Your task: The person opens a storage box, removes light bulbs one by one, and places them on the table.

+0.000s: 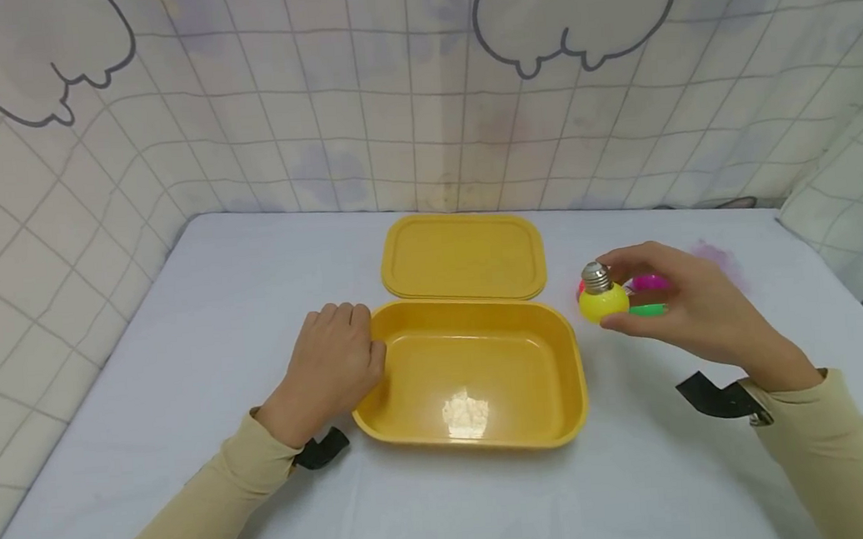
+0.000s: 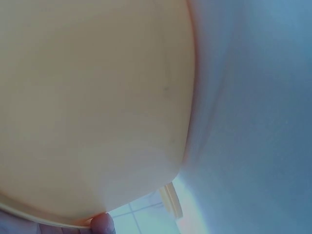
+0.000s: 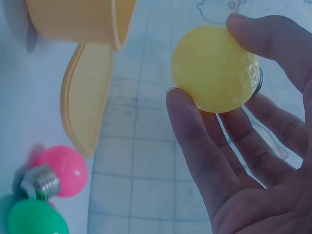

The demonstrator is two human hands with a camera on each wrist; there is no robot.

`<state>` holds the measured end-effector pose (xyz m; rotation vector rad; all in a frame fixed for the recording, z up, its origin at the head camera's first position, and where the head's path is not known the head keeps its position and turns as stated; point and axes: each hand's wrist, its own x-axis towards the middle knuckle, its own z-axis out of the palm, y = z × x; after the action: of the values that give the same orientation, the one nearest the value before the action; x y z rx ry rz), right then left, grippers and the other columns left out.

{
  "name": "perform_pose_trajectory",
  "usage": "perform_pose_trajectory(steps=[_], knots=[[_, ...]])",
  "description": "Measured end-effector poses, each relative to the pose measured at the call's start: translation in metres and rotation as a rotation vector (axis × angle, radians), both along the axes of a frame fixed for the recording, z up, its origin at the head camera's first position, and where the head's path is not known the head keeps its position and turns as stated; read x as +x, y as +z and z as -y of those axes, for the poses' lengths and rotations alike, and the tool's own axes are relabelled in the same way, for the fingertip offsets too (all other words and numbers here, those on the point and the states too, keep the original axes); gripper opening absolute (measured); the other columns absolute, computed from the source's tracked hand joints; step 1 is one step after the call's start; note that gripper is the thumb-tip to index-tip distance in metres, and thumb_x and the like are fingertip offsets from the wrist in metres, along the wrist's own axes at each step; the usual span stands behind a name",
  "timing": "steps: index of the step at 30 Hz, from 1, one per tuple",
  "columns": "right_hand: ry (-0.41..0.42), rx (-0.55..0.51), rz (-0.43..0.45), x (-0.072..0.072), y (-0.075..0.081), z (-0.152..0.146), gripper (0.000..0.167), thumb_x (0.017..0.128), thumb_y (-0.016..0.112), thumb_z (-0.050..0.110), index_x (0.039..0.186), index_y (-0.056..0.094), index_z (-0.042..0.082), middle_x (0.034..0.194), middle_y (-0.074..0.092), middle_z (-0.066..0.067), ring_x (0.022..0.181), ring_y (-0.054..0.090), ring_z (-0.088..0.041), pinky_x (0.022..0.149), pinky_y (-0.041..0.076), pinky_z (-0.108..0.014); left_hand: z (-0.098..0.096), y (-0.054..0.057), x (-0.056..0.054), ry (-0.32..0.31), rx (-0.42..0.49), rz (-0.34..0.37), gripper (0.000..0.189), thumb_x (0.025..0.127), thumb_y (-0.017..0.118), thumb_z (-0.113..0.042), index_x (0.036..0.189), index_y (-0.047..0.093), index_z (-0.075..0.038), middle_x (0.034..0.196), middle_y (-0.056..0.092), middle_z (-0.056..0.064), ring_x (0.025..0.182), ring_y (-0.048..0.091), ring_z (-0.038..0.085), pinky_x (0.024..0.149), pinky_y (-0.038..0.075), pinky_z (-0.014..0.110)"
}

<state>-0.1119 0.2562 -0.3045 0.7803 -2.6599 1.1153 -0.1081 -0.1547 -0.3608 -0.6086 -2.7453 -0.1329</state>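
Note:
In the head view my right hand (image 1: 693, 301) pinches a yellow light bulb (image 1: 603, 302) between thumb and fingers, its silver screw base pointing up. The right wrist view shows the round yellow bulb from closer, thumb on one side and fingertips on the other. My left hand (image 1: 336, 355) grips the left rim of a yellow plastic box (image 1: 474, 448), fingers curled over the edge. Seen from the left wrist, the box's pale outer wall (image 2: 97, 107) fills much of the picture, with fingertips (image 2: 101, 223) at its rim. Nothing lies inside the box.
A flat yellow lid (image 1: 463, 257) lies behind the box. Beyond the right hand are more bulbs, partly hidden by it: a green bulb (image 3: 38, 218) and a pink bulb (image 3: 66, 170) on the white tabletop (image 1: 250, 257). A grid-patterned curtain (image 1: 428, 119) hangs behind the table.

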Motion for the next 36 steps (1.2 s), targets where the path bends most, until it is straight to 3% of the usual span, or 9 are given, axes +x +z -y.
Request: perform_pose_trajectory(steps=[9, 15, 26, 36], knots=[[-0.161, -0.05, 0.083, 0.0, -0.013, -0.03, 0.057, 0.078, 0.087, 0.003, 0.129, 0.066, 0.019, 0.118, 0.067, 0.018, 0.1, 0.062, 0.001, 0.085, 0.05, -0.003, 0.0, 0.0, 0.0, -0.002, -0.01, -0.003, 0.021, 0.091, 0.048, -0.012, 0.072, 0.039, -0.006, 0.066, 0.029, 0.003, 0.059, 0.031, 0.022, 0.061, 0.02, 0.03], [-0.197, -0.074, 0.12, -0.004, -0.021, -0.046, 0.052, 0.084, 0.083, 0.005, 0.13, 0.063, 0.015, 0.125, 0.065, 0.018, 0.106, 0.063, 0.006, 0.086, 0.05, -0.003, -0.001, 0.001, 0.0, -0.002, -0.012, 0.008, 0.021, 0.091, 0.048, -0.011, 0.073, 0.039, -0.006, 0.066, 0.03, 0.003, 0.06, 0.031, 0.022, 0.061, 0.021, 0.03], [-0.344, -0.001, 0.186, -0.012, -0.025, -0.077, 0.052, 0.091, 0.079, 0.024, 0.138, 0.058, 0.021, 0.123, 0.058, 0.026, 0.103, 0.058, 0.014, 0.075, 0.051, -0.004, -0.002, 0.003, 0.0, 0.001, -0.002, 0.003, 0.02, 0.09, 0.048, -0.011, 0.072, 0.04, -0.006, 0.066, 0.029, 0.003, 0.059, 0.03, 0.022, 0.061, 0.02, 0.03], [-0.445, 0.052, 0.195, -0.016, -0.033, -0.104, 0.058, 0.092, 0.077, 0.034, 0.144, 0.056, 0.023, 0.115, 0.054, 0.032, 0.102, 0.051, 0.015, 0.076, 0.041, -0.003, -0.002, 0.0, 0.0, -0.002, 0.005, -0.001, 0.02, 0.09, 0.047, -0.011, 0.071, 0.039, -0.006, 0.065, 0.03, 0.004, 0.058, 0.03, 0.022, 0.061, 0.021, 0.03]])
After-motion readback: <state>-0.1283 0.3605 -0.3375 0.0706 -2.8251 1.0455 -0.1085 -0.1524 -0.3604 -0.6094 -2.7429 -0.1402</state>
